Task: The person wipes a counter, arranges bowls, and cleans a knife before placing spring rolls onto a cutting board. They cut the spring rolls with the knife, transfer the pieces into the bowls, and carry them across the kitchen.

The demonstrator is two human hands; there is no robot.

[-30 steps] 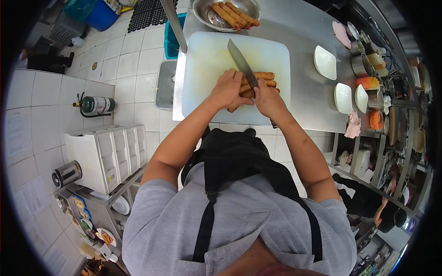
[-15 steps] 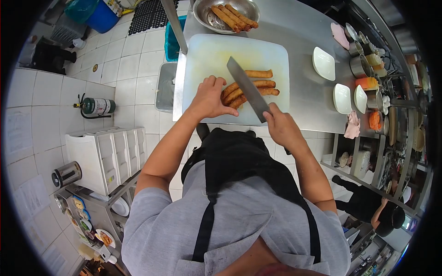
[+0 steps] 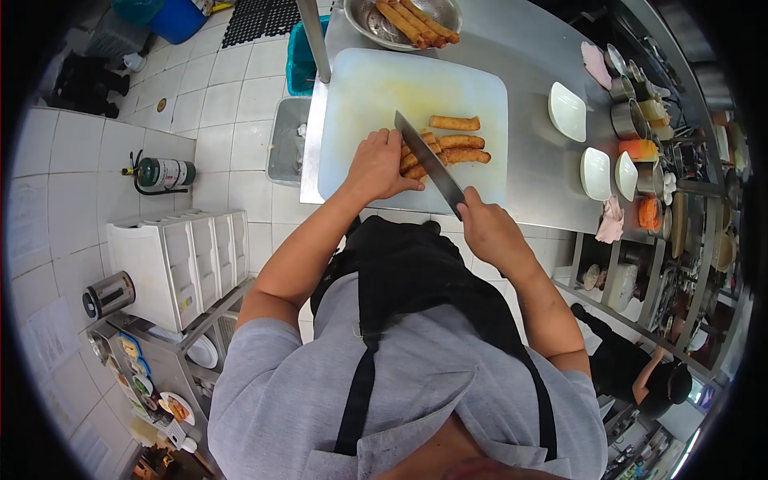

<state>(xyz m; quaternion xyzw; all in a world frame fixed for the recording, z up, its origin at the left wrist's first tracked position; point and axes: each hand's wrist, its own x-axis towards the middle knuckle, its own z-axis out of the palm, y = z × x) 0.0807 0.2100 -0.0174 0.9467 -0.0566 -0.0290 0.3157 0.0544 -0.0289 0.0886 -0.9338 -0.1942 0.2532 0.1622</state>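
On the white cutting board (image 3: 368, 96) lie several long browned rolls (image 3: 462, 142), with a separate roll (image 3: 454, 123) above them. My left hand (image 3: 379, 166) is on the left ends of the rolls, its thumb stretched out and its fingers bent against them. My right hand (image 3: 492, 232) is closed round the handle of a large knife (image 3: 430, 162). The blade slants across the rolls, and pieces show on both sides of it. Whether its edge touches the board is hidden.
A metal bowl (image 3: 362, 20) with more rolls stands beyond the board. White dishes (image 3: 567, 112) and sauce containers (image 3: 638, 150) are at the right. A metal post (image 3: 313, 40) rises at the board's left corner. Another person (image 3: 628, 360) is at lower right.
The knife has come lower across the rolls, and they now show cuts near the blade. The separate roll lies apart to the right of the blade. The whole view has shifted slightly.
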